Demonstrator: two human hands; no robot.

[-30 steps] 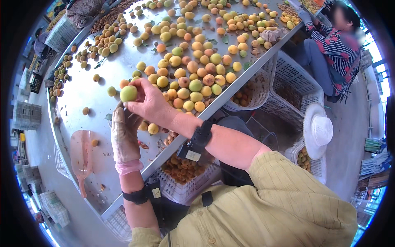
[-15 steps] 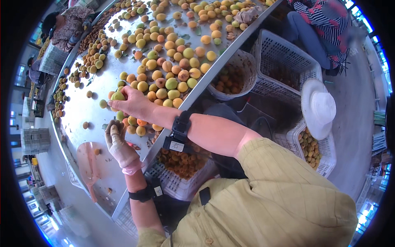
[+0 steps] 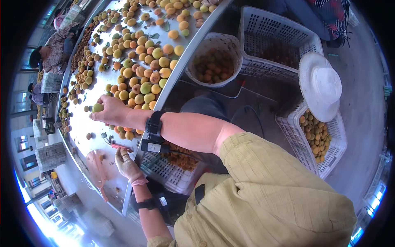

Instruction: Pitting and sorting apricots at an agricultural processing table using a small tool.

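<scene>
My right hand [image 3: 111, 110] is closed on a green apricot [image 3: 98, 108], holding it over the metal table. A wristband with a small device circles that wrist. Below it, near the table's edge, my left hand [image 3: 128, 166] wears a pale glove with a pink cuff. Its fingers are bent loosely and a little apart, with no fruit visible in them. Just beyond its fingertips lies a small red-handled tool [image 3: 119, 146]. Yellow, orange and green apricots [image 3: 139, 99] crowd the table beside and beyond my right hand.
A translucent pink scoop [image 3: 98, 175] lies at the table's near left. Right of the table's metal edge stand a white bucket of fruit [image 3: 214, 78], a grey crate [image 3: 263, 24], a white crate of apricots [image 3: 337, 150] and a white hat [image 3: 325, 90]. Other people sit nearby.
My right hand has drawn the green apricot away from the pile, left across the table. My left hand has shifted down toward the table's edge, away from the fruit. The view has turned somewhat.
</scene>
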